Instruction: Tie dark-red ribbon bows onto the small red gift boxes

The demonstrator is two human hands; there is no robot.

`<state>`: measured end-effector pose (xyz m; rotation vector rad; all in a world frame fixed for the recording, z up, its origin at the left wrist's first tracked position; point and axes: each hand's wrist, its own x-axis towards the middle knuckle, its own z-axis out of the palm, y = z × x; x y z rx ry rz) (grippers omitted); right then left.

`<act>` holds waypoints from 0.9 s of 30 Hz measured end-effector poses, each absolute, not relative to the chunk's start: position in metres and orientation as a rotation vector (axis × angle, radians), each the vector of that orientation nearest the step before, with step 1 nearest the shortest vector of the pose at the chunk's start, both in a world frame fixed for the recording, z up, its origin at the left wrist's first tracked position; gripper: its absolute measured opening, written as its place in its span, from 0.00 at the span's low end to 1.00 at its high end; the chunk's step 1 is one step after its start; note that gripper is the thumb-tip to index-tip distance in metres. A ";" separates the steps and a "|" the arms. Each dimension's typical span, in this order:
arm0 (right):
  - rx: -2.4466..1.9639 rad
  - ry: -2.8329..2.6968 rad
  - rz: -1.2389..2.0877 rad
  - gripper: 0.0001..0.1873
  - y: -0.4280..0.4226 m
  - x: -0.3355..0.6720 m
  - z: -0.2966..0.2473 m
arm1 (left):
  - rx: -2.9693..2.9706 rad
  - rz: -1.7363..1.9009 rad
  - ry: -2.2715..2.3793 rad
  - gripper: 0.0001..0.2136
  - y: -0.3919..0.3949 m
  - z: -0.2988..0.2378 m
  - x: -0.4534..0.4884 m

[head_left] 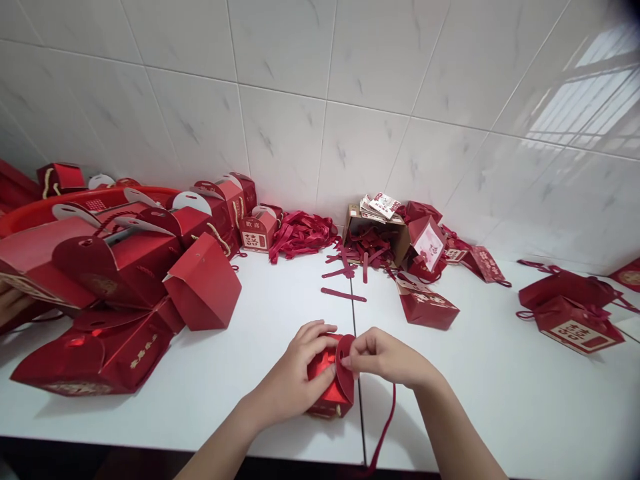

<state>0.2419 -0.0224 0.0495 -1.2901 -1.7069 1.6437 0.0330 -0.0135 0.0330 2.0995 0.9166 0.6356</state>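
Observation:
A small red gift box (330, 402) sits on the white table in front of me, with one rounded flap (345, 375) standing up on its right side. My left hand (303, 373) is closed around the box from the left, fingers across the far side and thumb on the top. With thumb and index finger pinched, my right hand (377, 357) touches the flap at its hole; what the pinch holds is hidden. A dark red ribbon (387, 420) comes out below my right wrist and hangs over the table's front edge.
Several red boxes (205, 283) crowd the left, before a red basket (150, 192); another person's hand (11, 303) is at the far left. Along the wall lie a ribbon heap (304, 235) and an open carton (403, 240). More red boxes (575, 327) stand right.

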 end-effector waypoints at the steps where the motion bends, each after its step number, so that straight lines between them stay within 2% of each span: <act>1: -1.285 -1.725 1.648 0.13 -0.021 0.242 0.051 | 2.071 0.652 0.915 0.12 -0.013 0.033 0.034; 5: -1.264 -1.800 1.661 0.16 -0.016 0.240 0.058 | 2.018 0.715 0.914 0.08 -0.011 0.034 0.037; 10: -1.381 -1.890 1.530 0.18 -0.023 0.237 0.065 | 2.020 0.751 0.947 0.07 -0.013 0.032 0.040; 13: -1.576 -1.866 1.152 0.18 -0.032 0.236 0.069 | 2.018 0.808 0.936 0.08 -0.015 0.032 0.039; 16: -1.506 -1.805 0.820 0.21 -0.037 0.233 0.076 | 2.026 0.952 0.932 0.08 -0.015 0.037 0.040; 18: -1.321 -1.798 0.923 0.21 -0.036 0.227 0.081 | 2.026 1.093 0.941 0.08 -0.016 0.044 0.043; 22: -1.078 -1.572 1.236 0.13 -0.035 0.215 0.088 | 2.016 1.311 0.955 0.07 -0.019 0.060 0.045; 25: -1.065 -1.420 1.145 0.13 -0.045 0.219 0.096 | 2.020 1.326 0.983 0.07 -0.027 0.064 0.036; 27: -1.032 -1.341 1.001 0.09 -0.060 0.230 0.102 | 2.058 1.198 1.004 0.11 -0.034 0.059 0.025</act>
